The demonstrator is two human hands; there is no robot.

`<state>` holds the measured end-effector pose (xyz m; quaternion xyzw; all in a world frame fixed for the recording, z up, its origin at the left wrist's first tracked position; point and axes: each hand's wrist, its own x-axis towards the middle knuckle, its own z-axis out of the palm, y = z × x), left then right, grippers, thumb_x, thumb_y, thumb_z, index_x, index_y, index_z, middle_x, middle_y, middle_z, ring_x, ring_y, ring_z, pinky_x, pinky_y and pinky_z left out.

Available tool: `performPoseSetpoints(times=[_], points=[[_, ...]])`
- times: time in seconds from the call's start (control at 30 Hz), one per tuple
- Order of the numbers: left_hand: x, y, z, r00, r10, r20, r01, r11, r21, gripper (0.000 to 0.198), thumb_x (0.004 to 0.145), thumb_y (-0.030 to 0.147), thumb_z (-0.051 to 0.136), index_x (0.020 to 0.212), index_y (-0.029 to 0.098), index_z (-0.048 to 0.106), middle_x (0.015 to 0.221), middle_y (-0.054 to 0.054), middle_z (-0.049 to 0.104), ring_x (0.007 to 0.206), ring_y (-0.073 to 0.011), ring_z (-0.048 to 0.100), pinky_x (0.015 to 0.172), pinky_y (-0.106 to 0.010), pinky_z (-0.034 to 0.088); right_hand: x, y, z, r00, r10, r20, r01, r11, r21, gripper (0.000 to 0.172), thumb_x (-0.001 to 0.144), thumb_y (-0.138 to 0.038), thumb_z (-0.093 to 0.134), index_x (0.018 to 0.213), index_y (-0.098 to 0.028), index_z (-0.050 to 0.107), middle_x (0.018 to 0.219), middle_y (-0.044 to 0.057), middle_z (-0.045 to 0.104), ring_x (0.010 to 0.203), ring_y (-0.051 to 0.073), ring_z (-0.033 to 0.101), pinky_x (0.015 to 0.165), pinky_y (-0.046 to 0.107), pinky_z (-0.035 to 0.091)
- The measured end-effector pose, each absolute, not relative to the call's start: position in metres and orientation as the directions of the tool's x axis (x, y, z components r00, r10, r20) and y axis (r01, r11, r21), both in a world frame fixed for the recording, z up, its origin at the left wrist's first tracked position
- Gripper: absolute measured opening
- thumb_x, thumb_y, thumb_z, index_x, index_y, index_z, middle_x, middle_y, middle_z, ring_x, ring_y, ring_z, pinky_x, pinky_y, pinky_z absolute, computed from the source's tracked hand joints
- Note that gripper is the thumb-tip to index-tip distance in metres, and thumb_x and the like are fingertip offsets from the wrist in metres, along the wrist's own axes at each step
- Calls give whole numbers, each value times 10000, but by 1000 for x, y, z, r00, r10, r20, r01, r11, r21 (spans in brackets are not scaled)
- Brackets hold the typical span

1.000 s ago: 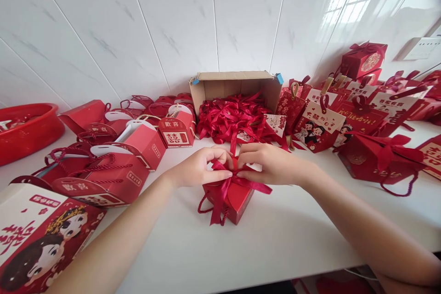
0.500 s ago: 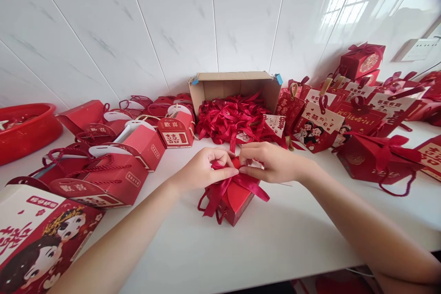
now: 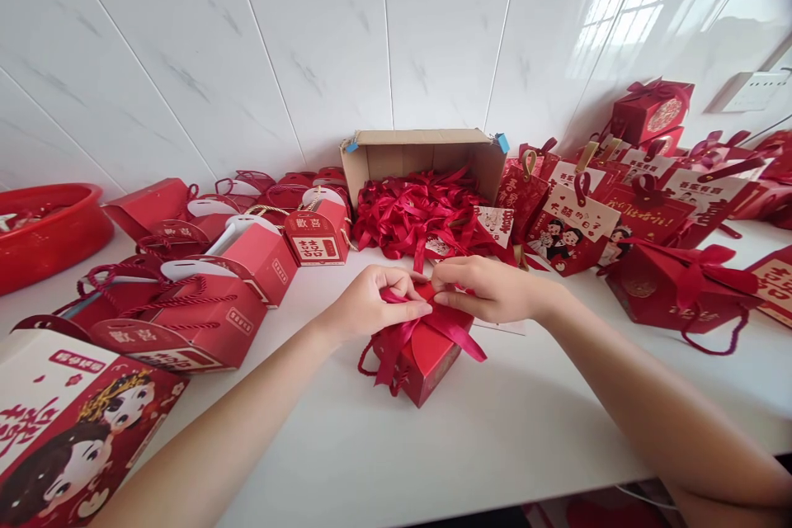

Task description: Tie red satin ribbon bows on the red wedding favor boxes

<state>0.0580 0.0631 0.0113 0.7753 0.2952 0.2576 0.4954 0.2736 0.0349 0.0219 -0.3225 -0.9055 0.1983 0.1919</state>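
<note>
A small red gift box (image 3: 426,359) with twisted cord handles rests on the white table in front of me. Dark red satin ribbon (image 3: 461,336) lies across its top, its loose ends hanging over the sides. My left hand (image 3: 377,301) pinches the ribbon between thumb and bent fingers at the left of the box top. From the right, my right hand (image 3: 483,287) has its fingertips closed on the ribbon close to the left thumb. The fingers partly cover the ribbon where they meet. Under and behind my right hand lies a pale card (image 3: 511,327), mostly hidden.
Behind the box, a cardboard carton (image 3: 424,138) on its side spills red ribbon bows (image 3: 414,214). Red gift boxes (image 3: 186,318) and a red plastic basin (image 3: 55,231) stand left. Printed gift bags (image 3: 572,227) and a ribboned box (image 3: 668,285) stand right. A tiled wall (image 3: 309,58) closes the back.
My right fingertips have shifted slightly right, away from the left thumb, showing more of the box top. The box has turned or slid a little. The left hand keeps its pinch.
</note>
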Motion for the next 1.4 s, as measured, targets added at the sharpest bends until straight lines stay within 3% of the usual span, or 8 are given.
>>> performPoseSetpoints(times=[0.27, 0.6, 0.83, 1.03, 1.17, 1.27, 1.4], points=[[59, 66, 5, 706, 690, 159, 156, -371, 915, 485, 722, 232, 692, 557, 220, 235, 584, 14, 530, 1050, -252, 605, 908, -341, 451, 275, 40, 21, -759, 613, 221, 443, 734, -515, 175, 946, -229, 415, 792, -174, 479, 749, 5, 463, 647, 115, 400, 609, 245, 331], [57, 62, 5, 684, 721, 108, 195, -324, 926, 499, 710, 216, 703, 568, 217, 224, 632, 13, 566, 903, -237, 670, 933, -363, 443, 282, 49, 23, -779, 580, 238, 367, 729, -578, 167, 933, -193, 428, 778, -167, 486, 735, 2, 463, 667, 116, 407, 632, 244, 342], [56, 64, 8, 704, 705, 92, 231, -348, 908, 497, 709, 251, 725, 569, 220, 250, 720, -28, 645, 1122, -279, 577, 945, -374, 438, 285, 50, 21, -747, 624, 228, 394, 692, -605, 185, 940, -238, 427, 779, -167, 484, 697, -16, 436, 635, 107, 385, 601, 242, 337], [55, 65, 12, 720, 690, 73, 238, -344, 908, 457, 687, 282, 763, 584, 209, 324, 862, -42, 681, 1167, -272, 539, 933, -358, 432, 283, 43, 24, -706, 695, 138, 467, 603, -646, 236, 966, -278, 379, 762, -178, 444, 671, -27, 424, 603, 99, 367, 563, 240, 325], [55, 66, 11, 725, 685, 69, 211, -317, 925, 448, 706, 283, 751, 586, 207, 326, 880, -45, 682, 1183, -270, 526, 946, -366, 424, 281, 39, 28, -671, 724, 159, 489, 594, -639, 258, 974, -291, 372, 752, -179, 438, 658, -34, 426, 585, 94, 357, 547, 235, 323], [54, 70, 10, 733, 678, 61, 196, -295, 935, 467, 717, 287, 742, 595, 211, 298, 877, -51, 680, 1154, -273, 544, 940, -389, 430, 282, 36, 31, -627, 753, 200, 510, 591, -625, 292, 988, -321, 340, 808, -167, 510, 696, -15, 480, 620, 102, 417, 584, 241, 369], [52, 73, 9, 745, 665, 43, 195, -280, 940, 442, 712, 302, 748, 583, 206, 337, 903, -60, 687, 1169, -279, 538, 928, -387, 440, 286, 25, 23, -575, 773, 268, 489, 587, -646, 233, 963, -346, 420, 1016, -173, 566, 906, 48, 609, 792, 143, 550, 690, 273, 454]])
